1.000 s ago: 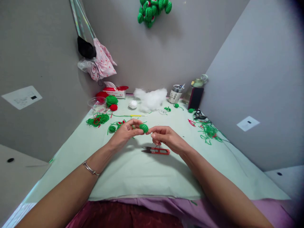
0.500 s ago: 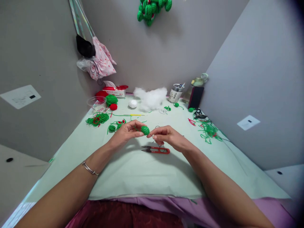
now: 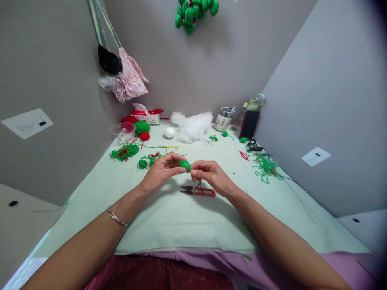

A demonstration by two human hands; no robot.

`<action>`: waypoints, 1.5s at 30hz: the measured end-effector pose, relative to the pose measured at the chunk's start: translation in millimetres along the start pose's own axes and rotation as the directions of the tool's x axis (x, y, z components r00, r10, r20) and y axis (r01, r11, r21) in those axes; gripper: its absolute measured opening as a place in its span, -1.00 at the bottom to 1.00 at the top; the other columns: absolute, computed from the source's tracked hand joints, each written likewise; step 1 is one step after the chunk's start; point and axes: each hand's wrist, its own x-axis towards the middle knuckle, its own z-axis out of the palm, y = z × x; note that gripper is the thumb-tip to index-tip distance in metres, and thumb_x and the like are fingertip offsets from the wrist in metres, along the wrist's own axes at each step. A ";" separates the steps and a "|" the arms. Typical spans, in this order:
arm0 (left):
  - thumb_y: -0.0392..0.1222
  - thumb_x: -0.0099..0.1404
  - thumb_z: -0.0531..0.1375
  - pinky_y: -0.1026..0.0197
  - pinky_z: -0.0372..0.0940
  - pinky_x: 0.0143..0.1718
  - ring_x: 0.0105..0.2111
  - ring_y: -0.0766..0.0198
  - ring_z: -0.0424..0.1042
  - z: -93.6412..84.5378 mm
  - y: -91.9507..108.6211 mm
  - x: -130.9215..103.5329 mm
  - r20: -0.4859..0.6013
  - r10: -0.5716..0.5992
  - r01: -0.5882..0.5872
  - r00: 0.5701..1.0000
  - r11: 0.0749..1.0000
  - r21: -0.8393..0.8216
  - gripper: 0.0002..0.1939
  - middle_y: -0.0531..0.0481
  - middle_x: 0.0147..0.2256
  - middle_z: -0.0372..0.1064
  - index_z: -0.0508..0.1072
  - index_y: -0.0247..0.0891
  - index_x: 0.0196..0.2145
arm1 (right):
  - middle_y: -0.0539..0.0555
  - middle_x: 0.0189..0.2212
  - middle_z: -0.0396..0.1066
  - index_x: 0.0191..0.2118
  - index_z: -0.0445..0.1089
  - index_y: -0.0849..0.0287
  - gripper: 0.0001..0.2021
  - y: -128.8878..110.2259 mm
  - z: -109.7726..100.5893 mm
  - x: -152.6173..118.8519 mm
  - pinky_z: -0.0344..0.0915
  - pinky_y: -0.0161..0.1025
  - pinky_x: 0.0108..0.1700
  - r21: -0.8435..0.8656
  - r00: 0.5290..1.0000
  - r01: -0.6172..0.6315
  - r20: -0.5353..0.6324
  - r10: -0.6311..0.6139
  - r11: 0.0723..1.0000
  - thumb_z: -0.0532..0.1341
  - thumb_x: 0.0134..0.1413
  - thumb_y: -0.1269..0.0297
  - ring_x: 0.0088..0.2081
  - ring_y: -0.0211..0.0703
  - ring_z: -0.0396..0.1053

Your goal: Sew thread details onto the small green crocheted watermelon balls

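Note:
My left hand (image 3: 161, 168) holds a small green crocheted ball (image 3: 184, 165) between thumb and fingers, above the middle of the table. At the ball's right edge, my right hand (image 3: 208, 174) is closed in a pinch, its fingertips touching or almost touching the ball. Black thread (image 3: 198, 185) hangs down from under the right fingers; any needle in the pinch is too small to make out. Below the hands lie red-handled thread snips (image 3: 199, 191), blades pointing left, with the thread in front of them.
Green yarn scraps (image 3: 124, 151) and small crocheted pieces (image 3: 143, 162) lie at left, near a yellow-handled crochet hook (image 3: 173, 146). White stuffing (image 3: 193, 125) sits at the back beside a pen tin (image 3: 223, 119). More yarn scraps (image 3: 267, 166) and black scissors (image 3: 254, 146) are at right.
My right hand has moved slightly left and up against the ball, its fingers drawn closer together. The black thread's loops have pulled in and hang lower left. The left hand has barely moved.

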 end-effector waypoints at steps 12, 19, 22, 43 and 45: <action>-0.26 0.04 0.41 0.22 0.31 -0.19 -0.29 0.31 0.43 4.3 -5.0 -2.7 0.039 0.011 -0.007 0.999 0.995 -0.103 -0.74 0.03 -0.32 0.46 0.51 -0.24 -0.28 | 0.01 -0.52 0.43 -0.37 0.47 0.23 -0.83 6.8 0.2 1.3 0.26 -0.31 -0.34 0.107 0.999 0.033 0.016 -0.035 0.994 0.35 0.03 0.22 -0.47 -0.31 0.30; -0.26 0.09 0.39 0.17 0.29 -0.11 -0.23 0.26 0.38 10.7 -5.2 -5.3 0.036 0.187 -0.187 0.982 0.982 -0.014 -0.80 0.00 -0.30 0.38 0.53 -0.23 -0.29 | 0.02 -0.46 0.45 -0.34 0.48 0.23 -0.84 4.3 4.1 1.0 0.28 -0.30 -0.30 0.056 0.999 0.047 -0.003 -0.046 0.997 0.32 0.05 0.22 -0.43 -0.30 0.31; -0.26 0.07 0.40 0.15 0.26 -0.07 -0.20 0.24 0.35 10.2 -8.1 -4.8 0.028 0.220 -0.221 0.975 0.974 0.046 -0.77 -0.01 -0.28 0.35 0.54 -0.21 -0.27 | 0.02 -0.41 0.44 -0.28 0.46 0.22 -0.82 1.7 6.9 0.8 0.30 -0.29 -0.28 0.086 1.000 0.025 0.016 -0.026 0.996 0.32 0.05 0.21 -0.40 -0.28 0.34; -0.18 0.15 0.35 0.12 0.17 -0.04 -0.17 0.18 0.32 10.1 -12.5 -6.4 0.059 0.221 -0.229 0.973 0.919 0.321 -0.80 -0.02 -0.28 0.37 0.49 -0.22 -0.25 | 0.00 -0.34 0.46 -0.10 0.23 0.13 -0.73 -3.9 11.1 -3.5 0.34 -0.20 -0.22 0.120 0.995 -0.084 0.055 0.078 0.989 0.20 0.04 0.38 -0.40 -0.23 0.42; -0.16 0.14 0.35 0.11 0.17 -0.05 -0.18 0.17 0.31 10.6 -12.1 -6.5 0.056 0.239 -0.244 0.969 0.912 0.328 -0.80 -0.02 -0.30 0.37 0.50 -0.21 -0.26 | 0.00 -0.33 0.45 -0.11 0.23 0.13 -0.73 -4.2 11.1 -3.5 0.34 -0.21 -0.21 0.117 0.996 -0.077 0.045 0.073 0.990 0.20 0.04 0.38 -0.38 -0.23 0.42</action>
